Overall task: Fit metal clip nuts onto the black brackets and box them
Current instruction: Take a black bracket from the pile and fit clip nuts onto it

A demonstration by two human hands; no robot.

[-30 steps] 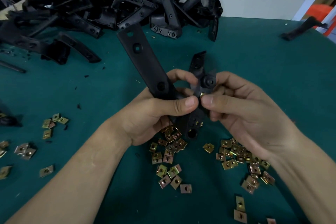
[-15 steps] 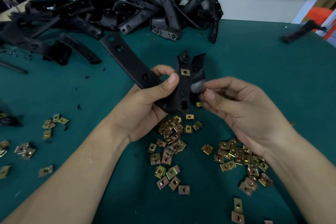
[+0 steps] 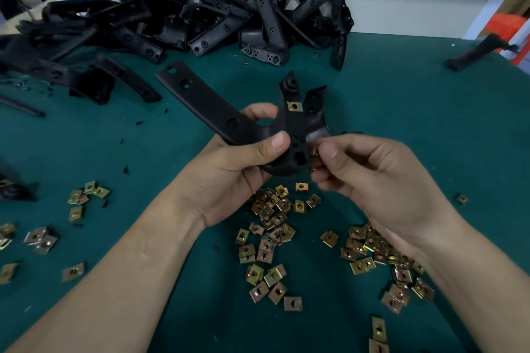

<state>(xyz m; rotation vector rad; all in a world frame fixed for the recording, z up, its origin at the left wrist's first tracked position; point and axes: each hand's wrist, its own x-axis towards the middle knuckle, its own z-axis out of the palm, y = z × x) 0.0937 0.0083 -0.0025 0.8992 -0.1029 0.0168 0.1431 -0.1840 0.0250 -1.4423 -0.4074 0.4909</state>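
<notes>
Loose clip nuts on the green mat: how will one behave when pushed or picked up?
Probably won't roll: the clip nuts are flat, square and lie flat on the mat. Likely light and stiff: the right hand pinches one between thumb and finger. In the overlapping pile, a push may drag neighbours along.

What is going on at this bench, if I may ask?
A person's left hand grips a black bracket while the right hand pinches a clip nut against its lower end, apparently fitting it. Another nut sits clipped on an upper tab. Loose nuts litter the green table, with a heap of brackets at the back.
</notes>
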